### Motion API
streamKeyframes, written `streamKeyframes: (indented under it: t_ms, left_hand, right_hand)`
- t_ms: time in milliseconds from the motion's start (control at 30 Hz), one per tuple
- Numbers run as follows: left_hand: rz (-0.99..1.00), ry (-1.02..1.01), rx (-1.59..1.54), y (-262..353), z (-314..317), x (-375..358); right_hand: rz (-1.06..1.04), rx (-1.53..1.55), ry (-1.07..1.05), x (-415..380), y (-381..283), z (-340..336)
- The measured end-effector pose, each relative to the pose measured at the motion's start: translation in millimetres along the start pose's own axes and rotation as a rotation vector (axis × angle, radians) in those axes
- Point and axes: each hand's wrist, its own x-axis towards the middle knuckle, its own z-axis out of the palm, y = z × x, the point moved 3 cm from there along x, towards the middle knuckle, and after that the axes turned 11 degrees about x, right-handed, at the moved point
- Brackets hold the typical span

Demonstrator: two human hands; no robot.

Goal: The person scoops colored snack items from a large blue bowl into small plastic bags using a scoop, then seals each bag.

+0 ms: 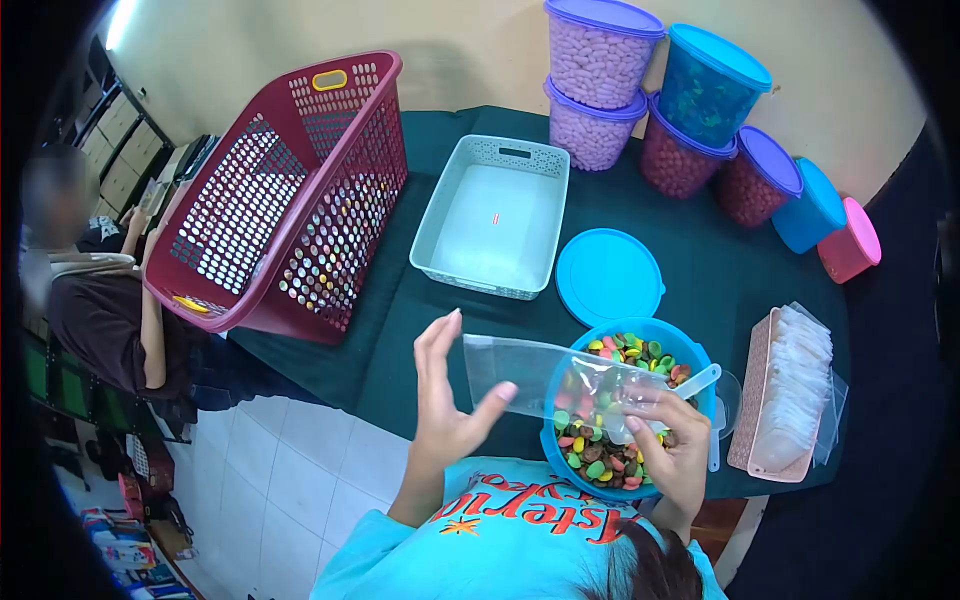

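Observation:
A clear plastic bag (515, 372) stretches over a blue tub (548, 450) of colourful shell-shaped pieces, green, yellow, pink and brown. My right hand (672, 440) pinches one end of it between thumb and fingers, above the tub's right half. Beside the bag's other end, my left hand (445, 405) is open, fingers up and thumb apart. A scoop's pale handle (697, 383) sticks out at the tub's right rim, near my right fingers. Another pale handle (714, 452) hangs lower on the same side. Part of the tub's contents is seen through the bag.
A blue lid (610, 277) lies behind the tub, near a pale green basket (428, 250). A tall maroon basket (272, 290) stands left. A pink basket (742, 440) with stacked clear bags sits right. Lidded tubs (600, 55) line the wall. A person (110, 320) is at far left.

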Motion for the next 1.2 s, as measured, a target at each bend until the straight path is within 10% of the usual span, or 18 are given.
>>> streamKeyframes:
  t_ms: [133, 800, 900, 967, 1033, 1200]
  left_hand:
    - [-0.226, -0.212, -0.579, -28.6, 6.6, -13.6]
    - [-0.187, -0.457, -0.802, -52.0, 7.7, -14.9]
    - [-0.426, -0.263, -0.76, -40.6, 7.6, -10.3]
    - [-0.095, 0.209, 0.008, -25.2, -6.0, -3.5]
    - [0.17, 0.319, 0.145, 11.1, -5.0, -4.6]
    - [0.522, -0.367, 0.277, 53.9, 38.3, -3.8]
  right_hand:
    - [-0.063, 0.08, 0.067, -2.5, 3.5, -8.0]
    - [0.194, 0.535, 0.105, -9.5, 24.4, -6.8]
    - [0.207, 0.444, 0.146, -11.8, 28.0, -3.9]
    - [0.238, 0.469, 0.165, -13.2, 29.9, -4.1]
    - [0.22, 0.459, 0.143, -10.2, 28.2, -0.7]
    - [0.182, 0.339, -0.053, -13.3, 18.9, 8.9]
